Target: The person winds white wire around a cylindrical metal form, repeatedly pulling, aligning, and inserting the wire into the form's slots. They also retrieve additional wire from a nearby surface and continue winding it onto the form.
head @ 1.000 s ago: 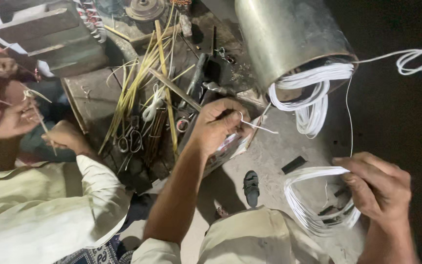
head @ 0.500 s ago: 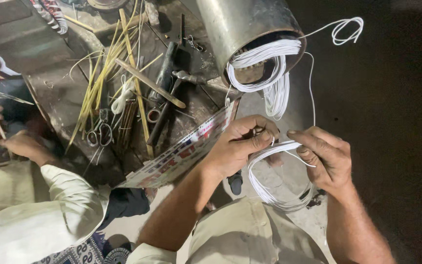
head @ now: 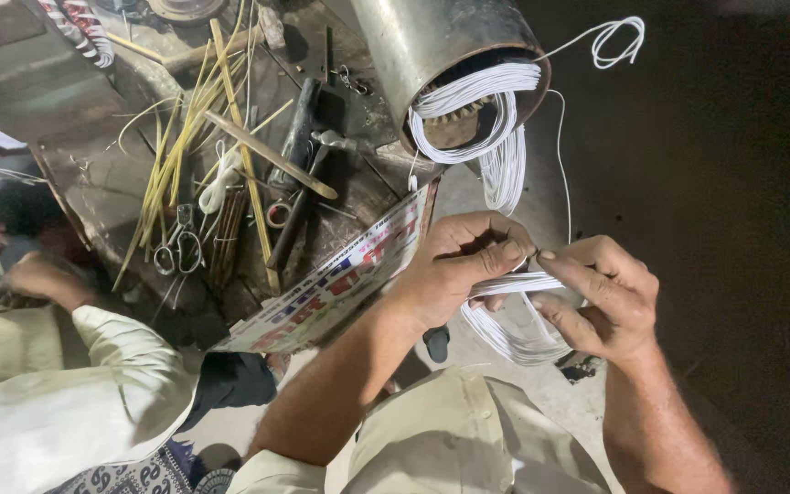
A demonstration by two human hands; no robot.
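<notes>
Both hands have closed together since a second ago: the left hand [head: 459, 270] and right hand [head: 601, 297] now both pinch the white coiled wire bundle [head: 514, 325], below the grey metal cylinder [head: 432, 46]; their grip is clenched on it.

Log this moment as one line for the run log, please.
left hand: pinching white wire coil | right hand: gripping same coil | metal cylinder: more white wire inside | co-worker's sleeve: lower left
</notes>
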